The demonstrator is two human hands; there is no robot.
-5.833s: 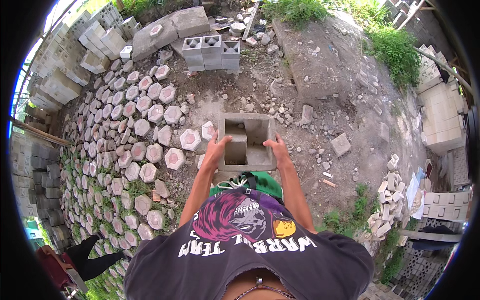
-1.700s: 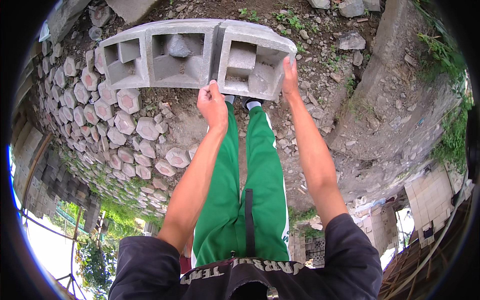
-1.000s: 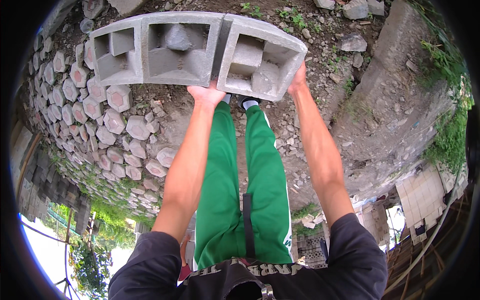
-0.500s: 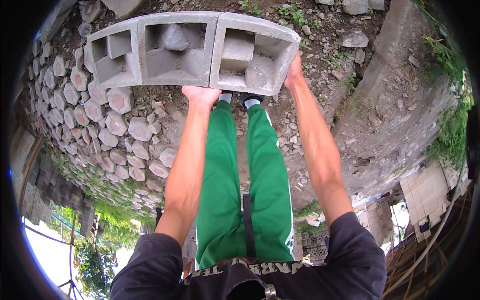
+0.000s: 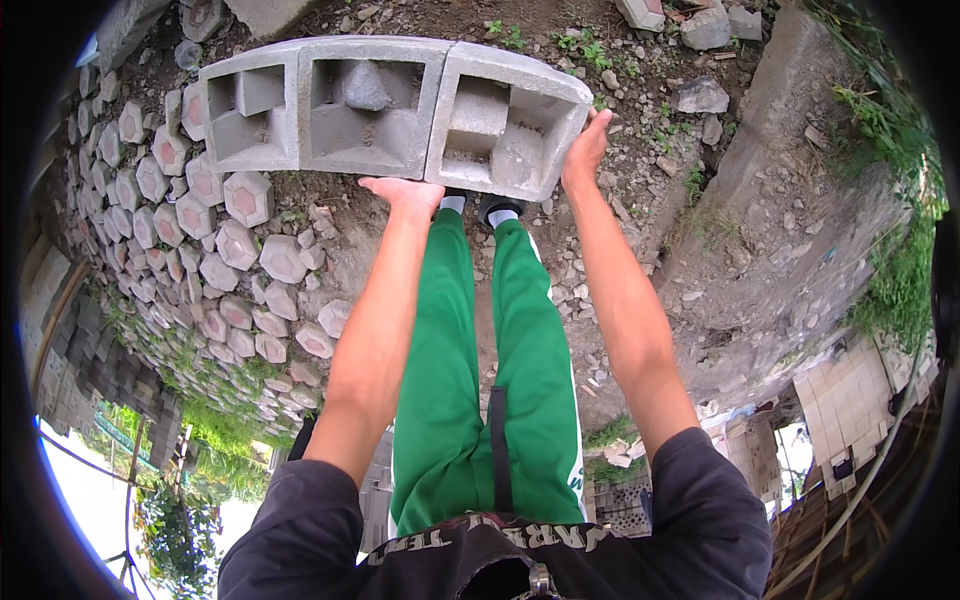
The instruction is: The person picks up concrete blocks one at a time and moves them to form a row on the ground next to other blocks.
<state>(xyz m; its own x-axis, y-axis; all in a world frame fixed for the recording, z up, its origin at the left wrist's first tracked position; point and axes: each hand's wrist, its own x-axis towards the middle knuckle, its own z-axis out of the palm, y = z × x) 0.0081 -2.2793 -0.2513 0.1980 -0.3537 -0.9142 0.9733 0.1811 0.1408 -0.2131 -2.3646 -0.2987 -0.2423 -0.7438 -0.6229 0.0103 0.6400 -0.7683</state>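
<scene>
Several hollow grey concrete blocks form a row ahead of me: a left one [image 5: 297,150], a middle one [image 5: 426,130] and a right one [image 5: 436,135]. Through their open cells, more concrete and a rounded lump [image 5: 366,86] show. My left hand [image 5: 408,192] is pressed at the near edge, where the middle and right blocks meet. Its thumb points left, and the block hides the other fingers. Around the outer end of the right block, my right hand [image 5: 584,156] has its thumb up and part of its fingers out of sight.
Hexagonal paving stones [image 5: 238,245] are piled on the ground to the left. On the right runs a low concrete ledge [image 5: 770,140], with rubble [image 5: 700,96] and small plants beside it. My feet [image 5: 502,208] stand close behind the row, partly covered by it.
My right hand has shifted slightly along the block's end, and more of its thumb and fingers now shows. My left hand stays at the near edge. The whole view has shifted a little.
</scene>
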